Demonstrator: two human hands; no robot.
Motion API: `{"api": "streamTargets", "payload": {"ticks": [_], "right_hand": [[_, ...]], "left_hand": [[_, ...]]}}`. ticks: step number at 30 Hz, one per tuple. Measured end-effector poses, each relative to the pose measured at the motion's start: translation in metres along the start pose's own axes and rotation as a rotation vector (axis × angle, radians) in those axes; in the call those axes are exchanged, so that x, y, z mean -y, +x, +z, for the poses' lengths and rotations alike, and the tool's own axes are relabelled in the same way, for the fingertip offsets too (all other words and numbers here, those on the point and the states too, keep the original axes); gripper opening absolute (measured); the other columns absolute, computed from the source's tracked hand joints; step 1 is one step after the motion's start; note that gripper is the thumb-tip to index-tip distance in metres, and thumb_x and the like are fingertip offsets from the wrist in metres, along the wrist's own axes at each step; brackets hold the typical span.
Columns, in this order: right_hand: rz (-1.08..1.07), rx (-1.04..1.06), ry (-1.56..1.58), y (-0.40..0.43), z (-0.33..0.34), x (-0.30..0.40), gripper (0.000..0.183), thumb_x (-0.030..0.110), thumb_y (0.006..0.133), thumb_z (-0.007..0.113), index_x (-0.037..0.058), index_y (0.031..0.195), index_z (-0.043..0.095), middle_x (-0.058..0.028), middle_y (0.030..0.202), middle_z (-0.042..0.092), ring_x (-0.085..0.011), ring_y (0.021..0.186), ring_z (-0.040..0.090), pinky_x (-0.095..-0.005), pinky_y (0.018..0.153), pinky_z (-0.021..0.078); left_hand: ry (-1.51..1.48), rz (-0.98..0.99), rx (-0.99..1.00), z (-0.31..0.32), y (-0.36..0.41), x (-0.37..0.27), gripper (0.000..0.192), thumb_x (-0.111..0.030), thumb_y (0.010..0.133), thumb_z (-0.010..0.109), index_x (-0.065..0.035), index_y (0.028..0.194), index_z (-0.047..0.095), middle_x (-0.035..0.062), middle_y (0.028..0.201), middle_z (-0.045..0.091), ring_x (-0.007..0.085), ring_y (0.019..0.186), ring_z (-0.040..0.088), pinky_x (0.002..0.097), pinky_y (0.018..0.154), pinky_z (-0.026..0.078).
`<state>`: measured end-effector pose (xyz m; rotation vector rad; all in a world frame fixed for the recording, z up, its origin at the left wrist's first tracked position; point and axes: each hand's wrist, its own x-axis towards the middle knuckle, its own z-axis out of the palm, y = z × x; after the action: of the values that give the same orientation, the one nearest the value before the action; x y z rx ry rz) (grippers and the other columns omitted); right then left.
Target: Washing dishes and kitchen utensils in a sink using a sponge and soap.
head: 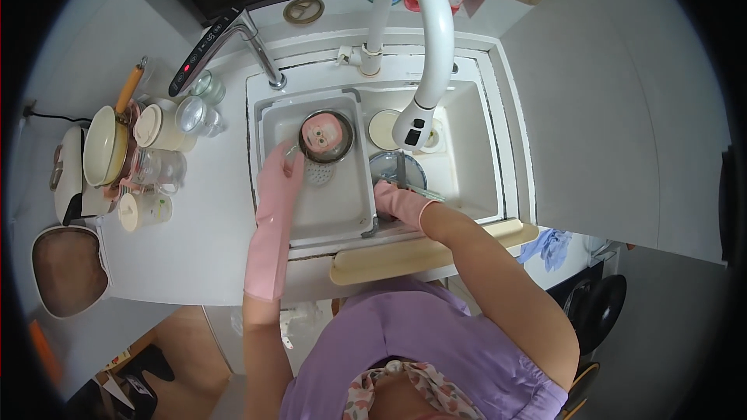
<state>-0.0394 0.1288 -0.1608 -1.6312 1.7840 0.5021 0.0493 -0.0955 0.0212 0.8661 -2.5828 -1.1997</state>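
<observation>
My left hand (281, 170), in a long pink rubber glove, is over the left sink basin (327, 210), at the left side of a round metal bowl (347, 139). Its thumb and fingers curve toward each other, with a small glimpse of something clear between them; a firm grip cannot be made out. Inside the bowl sits a pink item with a cartoon face (322, 133). My right hand (400, 201), in a pink glove folded down at the wrist, reaches into the right basin (467, 169) beside a blue-rimmed bowl (417, 170) and thin utensils (429, 192). Its fingertips are hidden.
A white pull-out faucet (443, 29) arches over the right basin, above a pale round dish (383, 129). A chrome tap (262, 52) stands behind the left basin. Glass jars (157, 169) and a cream pan (106, 146) crowd the left counter. A cream splash guard (391, 262) lines the front edge.
</observation>
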Motion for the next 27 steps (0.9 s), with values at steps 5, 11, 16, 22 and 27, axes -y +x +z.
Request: {"api": "streamTargets", "payload": {"ticks": [5,11,16,22,27], "right_hand": [[-0.047,0.136,0.001,-0.030,-0.044,0.004,0.031,0.021,0.081,0.063,0.0101,0.108,0.070,-0.0091,0.110,0.069,-0.0282,0.098,0.067,-0.0403,0.080,0.0520],[0.025,0.134,-0.089,-0.015,0.012,-0.021,0.028,0.011,0.068,0.068,0.0145,0.096,0.071,-0.0087,0.092,0.071,-0.0296,0.089,0.068,-0.0425,0.071,0.0527],[-0.040,-0.106,-0.189,-0.007,0.029,-0.013,0.020,0.015,0.076,0.062,0.0132,0.094,0.072,-0.0088,0.093,0.072,-0.0265,0.082,0.070,-0.0411,0.069,0.0535],[-0.052,-0.216,0.643,-0.029,0.033,-0.064,0.035,0.007,0.071,0.061,0.0123,0.106,0.067,-0.0127,0.092,0.069,-0.0302,0.079,0.065,-0.0359,0.067,0.0505],[-0.048,-0.293,0.953,-0.071,0.014,-0.062,0.048,-0.003,0.074,0.055,0.0061,0.121,0.058,-0.0098,0.094,0.064,-0.0205,0.085,0.062,-0.0286,0.073,0.0487]], "left_hand": [[-0.207,-0.116,0.070,-0.015,-0.040,0.010,0.037,-0.015,0.090,0.063,-0.0067,0.125,0.058,0.0017,0.067,0.055,0.0070,0.059,0.047,0.0233,0.059,0.043],[-0.288,-0.217,0.104,-0.031,-0.081,-0.018,0.037,-0.015,0.093,0.057,-0.0022,0.128,0.054,-0.0017,0.075,0.054,0.0059,0.068,0.048,0.0220,0.065,0.042],[-0.244,-0.234,0.040,-0.039,-0.100,-0.009,0.037,-0.014,0.092,0.059,-0.0034,0.127,0.056,0.0001,0.076,0.056,0.0074,0.069,0.049,0.0228,0.067,0.044],[-0.242,-0.201,0.069,-0.029,-0.106,-0.021,0.035,-0.012,0.091,0.060,-0.0053,0.125,0.057,0.0016,0.076,0.058,0.0093,0.070,0.053,0.0251,0.068,0.046],[-0.240,-0.149,0.127,-0.022,-0.112,-0.019,0.036,-0.011,0.091,0.058,-0.0044,0.126,0.056,0.0029,0.078,0.060,0.0096,0.071,0.054,0.0250,0.069,0.047]]}}
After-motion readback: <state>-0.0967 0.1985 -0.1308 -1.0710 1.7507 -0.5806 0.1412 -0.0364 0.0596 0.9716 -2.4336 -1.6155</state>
